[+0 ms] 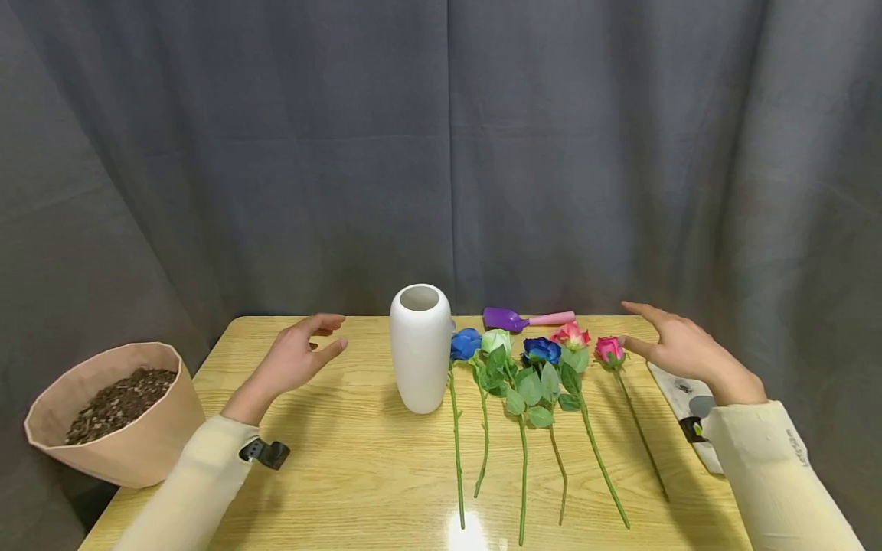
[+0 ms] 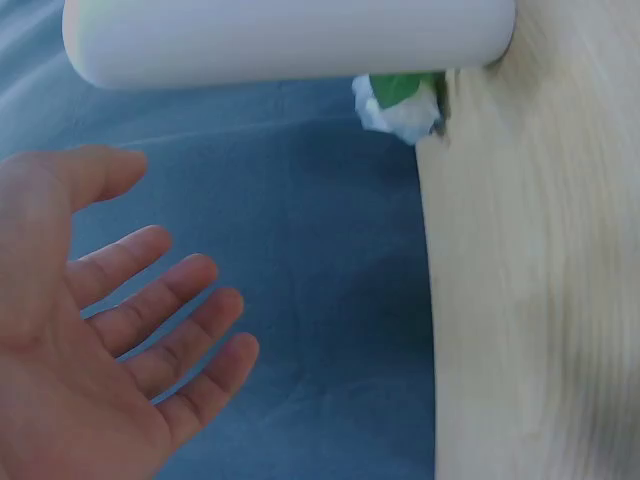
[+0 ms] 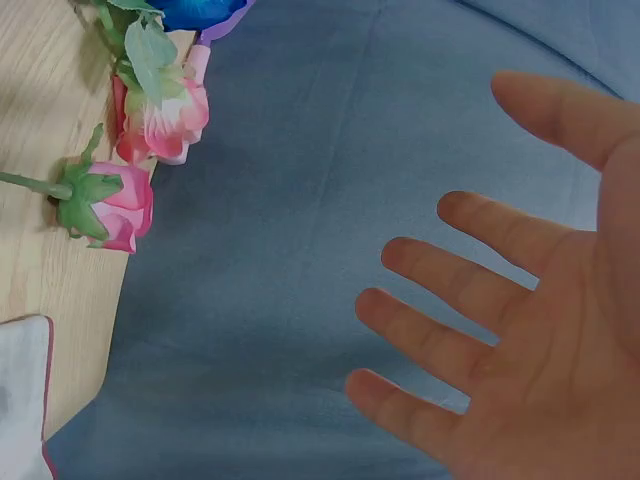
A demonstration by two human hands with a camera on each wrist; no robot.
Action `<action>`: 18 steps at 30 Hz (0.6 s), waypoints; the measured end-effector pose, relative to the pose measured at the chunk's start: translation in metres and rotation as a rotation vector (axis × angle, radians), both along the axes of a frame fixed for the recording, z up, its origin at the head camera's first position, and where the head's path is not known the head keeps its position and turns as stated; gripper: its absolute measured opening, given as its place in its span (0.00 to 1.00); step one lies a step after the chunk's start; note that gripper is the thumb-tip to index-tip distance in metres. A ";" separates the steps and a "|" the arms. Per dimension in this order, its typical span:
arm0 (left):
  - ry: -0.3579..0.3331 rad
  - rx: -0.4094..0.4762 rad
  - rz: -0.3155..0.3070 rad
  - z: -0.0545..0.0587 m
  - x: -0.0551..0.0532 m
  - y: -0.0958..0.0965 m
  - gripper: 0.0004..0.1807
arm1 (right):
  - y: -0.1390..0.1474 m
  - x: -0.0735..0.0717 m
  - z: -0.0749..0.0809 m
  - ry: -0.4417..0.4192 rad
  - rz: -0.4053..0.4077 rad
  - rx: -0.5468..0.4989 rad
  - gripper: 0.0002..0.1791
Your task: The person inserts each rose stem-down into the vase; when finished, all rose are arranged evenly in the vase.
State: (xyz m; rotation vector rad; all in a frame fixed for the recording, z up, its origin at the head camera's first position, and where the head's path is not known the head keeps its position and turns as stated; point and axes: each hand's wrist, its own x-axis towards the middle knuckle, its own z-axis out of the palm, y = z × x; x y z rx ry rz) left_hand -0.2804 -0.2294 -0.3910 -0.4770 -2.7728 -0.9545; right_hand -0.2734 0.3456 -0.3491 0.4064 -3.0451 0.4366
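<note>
My left hand (image 1: 295,356) hovers over the table to the left of a white vase (image 1: 420,352), fingers relaxed and holding nothing. The vase stands upright, its mouth facing up. Right of it lie several artificial roses with their stems toward me: a blue rose (image 1: 465,344), a pale green rose (image 1: 496,341), a dark blue rose (image 1: 541,350), a coral rose (image 1: 570,335) and a pink rose (image 1: 609,350). My right hand (image 1: 689,353) is in the air near the pink rose, fingers spread apart in the right wrist view, grasping nothing.
A purple scoop (image 1: 505,319) with a pink handle lies at the table's back edge. At the left stands a beige pot (image 1: 165,417) with dark soil (image 1: 120,404). A flat white cloth-like item (image 1: 678,389) lies under my right forearm. Grey curtain (image 1: 344,153) hangs behind.
</note>
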 end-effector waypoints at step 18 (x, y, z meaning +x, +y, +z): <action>-0.028 0.224 0.005 -0.008 0.004 0.025 0.30 | 0.001 0.002 -0.005 -0.062 0.027 -0.132 0.35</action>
